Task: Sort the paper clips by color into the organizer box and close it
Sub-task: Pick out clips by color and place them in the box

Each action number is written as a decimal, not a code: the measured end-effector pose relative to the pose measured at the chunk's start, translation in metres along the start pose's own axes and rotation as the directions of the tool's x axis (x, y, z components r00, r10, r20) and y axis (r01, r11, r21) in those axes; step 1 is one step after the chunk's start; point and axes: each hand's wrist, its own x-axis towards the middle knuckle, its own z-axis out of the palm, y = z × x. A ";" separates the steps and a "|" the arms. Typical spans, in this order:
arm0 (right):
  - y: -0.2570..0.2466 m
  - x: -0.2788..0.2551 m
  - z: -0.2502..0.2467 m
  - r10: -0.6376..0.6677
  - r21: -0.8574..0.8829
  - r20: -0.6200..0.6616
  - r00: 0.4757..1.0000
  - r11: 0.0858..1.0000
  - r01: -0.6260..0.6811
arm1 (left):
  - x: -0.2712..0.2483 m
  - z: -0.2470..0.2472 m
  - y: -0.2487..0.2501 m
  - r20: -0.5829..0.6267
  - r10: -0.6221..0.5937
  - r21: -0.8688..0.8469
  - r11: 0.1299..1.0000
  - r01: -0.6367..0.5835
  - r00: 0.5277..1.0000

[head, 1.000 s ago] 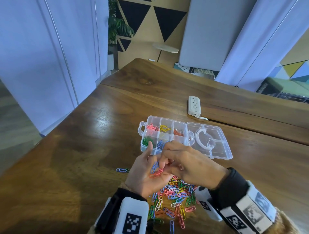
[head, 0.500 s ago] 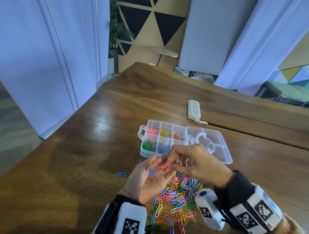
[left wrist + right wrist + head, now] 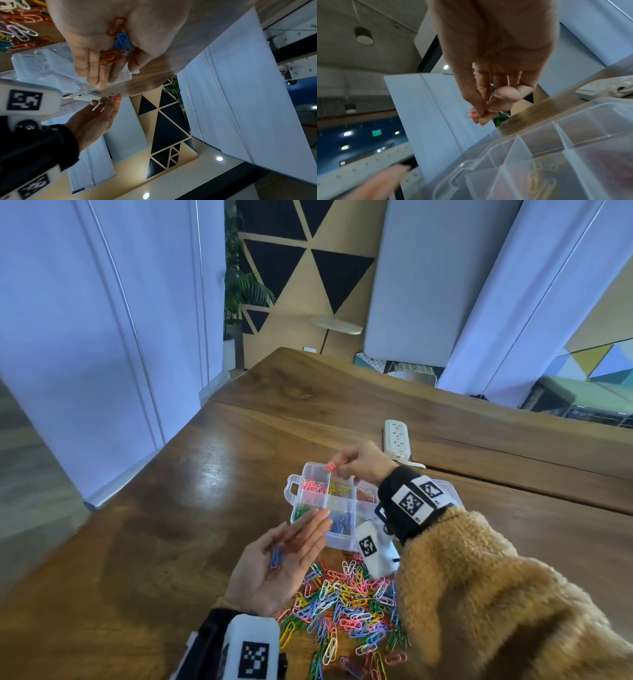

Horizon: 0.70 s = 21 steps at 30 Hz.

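While the right hand (image 3: 359,463) reaches across the organizer box (image 3: 310,474), its thumb and forefinger pinch a pink paper clip (image 3: 331,467) above the far rim, over the divider between the pink and the yellow compartments (the wrist view shows the same clip (image 3: 471,114) projecting from the fingertips (image 3: 482,120)). Left hand (image 3: 281,563): palm up, fingers straight and relaxed, held just beside the near edge of the box, carrying several loose clips, blue ones (image 3: 122,42) at the middle of the palm and orange ones (image 3: 109,56) toward the fingers. Box: clear plastic, open, resting on the wooden table (image 3: 171,508); pink clips (image 3: 313,486) lie in the far left compartment, yellow clips (image 3: 339,489) in the next, green and blue in the near row. Unsorted pile of mixed clips (image 3: 346,607): on the table, nearer the person than the box, between the two forearms. White power strip (image 3: 397,440): beyond the box, apart from it.
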 end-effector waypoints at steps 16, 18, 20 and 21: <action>-0.006 -0.013 0.010 -0.124 -0.253 -0.117 0.985 0.963 0.092 | 0.002 0.009 -0.001 -0.170 -0.010 -0.043 0.999 0.003 0.985; -0.011 -0.038 0.013 -0.249 -0.241 -0.065 0.966 0.944 0.227 | 0.004 0.014 -0.004 -0.178 -0.029 -0.051 0.998 0.020 0.984; -0.016 -0.062 0.018 -0.396 -0.278 0.001 0.918 0.882 0.381 | 0.006 0.023 -0.007 -0.177 -0.032 -0.048 0.999 0.023 0.984; -0.016 -0.071 0.019 -0.457 -0.291 0.040 0.889 0.846 0.448 | 0.007 0.026 -0.008 -0.188 -0.025 -0.048 0.999 0.016 0.982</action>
